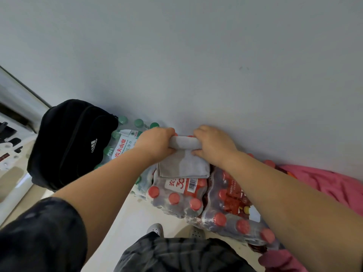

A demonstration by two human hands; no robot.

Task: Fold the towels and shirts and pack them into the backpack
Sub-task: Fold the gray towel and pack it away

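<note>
A grey towel (pixel 183 165) lies folded on a shrink-wrapped pack of red-capped bottles (pixel 176 197), its far edge rolled over. My left hand (pixel 157 143) grips the left end of that rolled edge. My right hand (pixel 213 144) grips the right end. A black backpack (pixel 72 142) stands to the left on a pack of green-capped water bottles (pixel 125 140), against the wall; its opening cannot be seen. A pink garment (pixel 324 185) lies crumpled at the right.
A pale wall (pixel 196 65) rises right behind the bottle packs. A second pack of red-capped bottles (pixel 235 213) sits to the right of the first. My feet in grey shoes (pixel 156 229) stand on the light floor below.
</note>
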